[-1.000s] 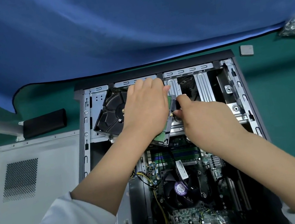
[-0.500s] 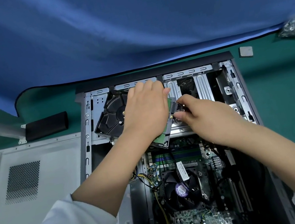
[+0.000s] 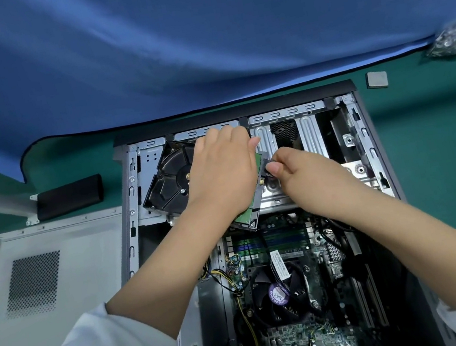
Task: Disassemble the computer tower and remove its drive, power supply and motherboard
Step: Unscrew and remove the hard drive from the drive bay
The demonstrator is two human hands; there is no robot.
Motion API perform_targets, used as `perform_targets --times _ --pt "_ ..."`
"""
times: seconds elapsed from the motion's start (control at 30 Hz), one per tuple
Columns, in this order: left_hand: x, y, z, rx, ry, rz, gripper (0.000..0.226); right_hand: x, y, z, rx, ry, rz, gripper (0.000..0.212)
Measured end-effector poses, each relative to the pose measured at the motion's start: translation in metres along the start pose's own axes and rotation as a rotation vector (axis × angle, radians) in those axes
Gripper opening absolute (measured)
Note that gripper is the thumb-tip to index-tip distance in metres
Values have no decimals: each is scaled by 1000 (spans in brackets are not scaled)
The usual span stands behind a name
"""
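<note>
The drive [image 3: 172, 182] lies tilted across the upper left bay of the open tower [image 3: 134, 219], circuit side up: a black cast shell with a round hub at the centre and a green board along its right edge, one corner hanging over the motherboard [image 3: 297, 276]. My left hand [image 3: 222, 180] lies over the drive's right half, fingers curled round its far edge to grip it. My right hand [image 3: 306, 177] pinches a small black connector [image 3: 268, 167] at the drive's right edge between thumb and fingertips. Half a second ago my right fingertips were at the same spot; the hand has since slid slightly toward me along that edge, while the drive and my left hand have kept their places.
</note>
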State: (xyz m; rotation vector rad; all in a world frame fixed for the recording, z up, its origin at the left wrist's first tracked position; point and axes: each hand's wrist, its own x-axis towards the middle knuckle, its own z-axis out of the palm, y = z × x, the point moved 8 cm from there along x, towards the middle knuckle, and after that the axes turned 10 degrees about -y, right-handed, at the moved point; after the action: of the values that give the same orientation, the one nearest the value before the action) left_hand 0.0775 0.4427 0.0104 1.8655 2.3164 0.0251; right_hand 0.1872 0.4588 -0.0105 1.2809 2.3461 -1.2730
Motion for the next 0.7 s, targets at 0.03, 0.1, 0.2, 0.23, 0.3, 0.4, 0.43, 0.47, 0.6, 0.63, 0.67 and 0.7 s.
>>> perform_targets --times 0.03,0.1,0.2,0.23,0.3,0.4,0.43,0.47,0.6,0.63,0.67,0.7 --pt "0 0 0 2 -3 -3 29 0 0 1 24 -10 3 25" --pt "0 0 -1 -4 -5 -1 25 4 3 0 71 -65 19 27" --pt "0 -1 -1 -43 -6 7 22 11 6 -7 164 -166 24 29" --pt "0 -1 -1 -48 -3 9 22 12 5 -8 189 -179 16 29" --pt "1 -1 0 -41 1 6 22 11 5 -7 162 -158 17 28" --pt "1 -1 0 -23 5 -3 23 7 4 -3 143 -89 31 26" --pt "1 -1 -1 -20 7 -4 23 7 4 -2 175 -97 37 27" --pt "1 -1 -1 -20 8 -3 23 8 4 -1 210 -122 45 28" --pt "1 -1 -1 -25 -6 -2 22 12 6 -4 277 -244 68 28" --pt "2 -1 0 -28 -10 1 22 13 6 -4 305 -262 72 29" --pt "1 -1 0 -31 -12 2 22 12 6 -4 318 -270 71 29" --pt "1 -1 0 -31 -12 4 21 12 5 -4 298 -262 65 30"
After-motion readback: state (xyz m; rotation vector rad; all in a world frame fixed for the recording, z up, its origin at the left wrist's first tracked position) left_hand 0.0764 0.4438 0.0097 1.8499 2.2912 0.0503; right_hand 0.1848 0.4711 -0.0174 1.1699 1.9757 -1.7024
